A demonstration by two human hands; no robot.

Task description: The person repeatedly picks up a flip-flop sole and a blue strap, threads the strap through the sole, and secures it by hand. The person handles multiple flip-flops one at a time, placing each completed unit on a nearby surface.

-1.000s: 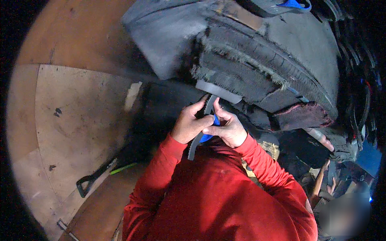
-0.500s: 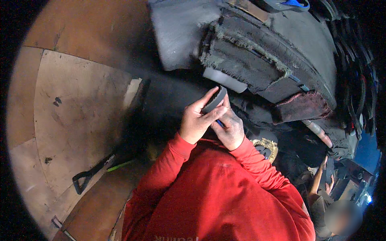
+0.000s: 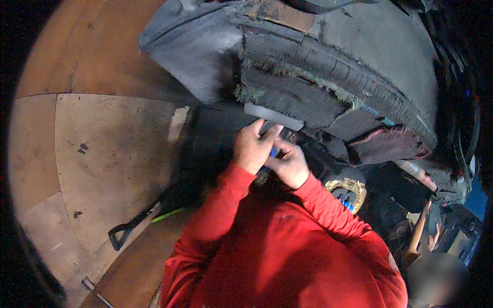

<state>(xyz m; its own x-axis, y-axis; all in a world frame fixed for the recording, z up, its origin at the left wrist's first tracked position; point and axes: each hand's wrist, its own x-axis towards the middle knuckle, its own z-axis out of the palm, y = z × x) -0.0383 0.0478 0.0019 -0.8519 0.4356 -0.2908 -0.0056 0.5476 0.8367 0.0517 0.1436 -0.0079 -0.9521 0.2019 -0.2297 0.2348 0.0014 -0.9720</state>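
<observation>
My left hand [image 3: 251, 147] is closed around a dark grey, curved, sole-like piece [image 3: 266, 127], mostly hidden by my fingers. Its exact kind is hard to tell. From the right, my right hand [image 3: 290, 163] pinches the near end, where a bit of blue [image 3: 273, 152] shows between the hands. Just beyond my left fingertips runs a pale white bar [image 3: 275, 116], under the frayed dark cloth [image 3: 292, 87] of a large covered machine. The piece is close to the bar; whether they touch I cannot tell.
Wooden boards [image 3: 113, 154] lie at the left, with a black D-shaped handle [image 3: 119, 236] on them. A yellow-rimmed container [image 3: 354, 187] holding grey and blue pieces stands right of my forearm. Farther right, a co-worker's hands [image 3: 429, 233] hold a dark piece. Dark straps hang beyond.
Both hands have come nearer to the white bar with the grey piece. The piece, plainly seen before, is now mostly covered by my fingers. The view has shifted too.
</observation>
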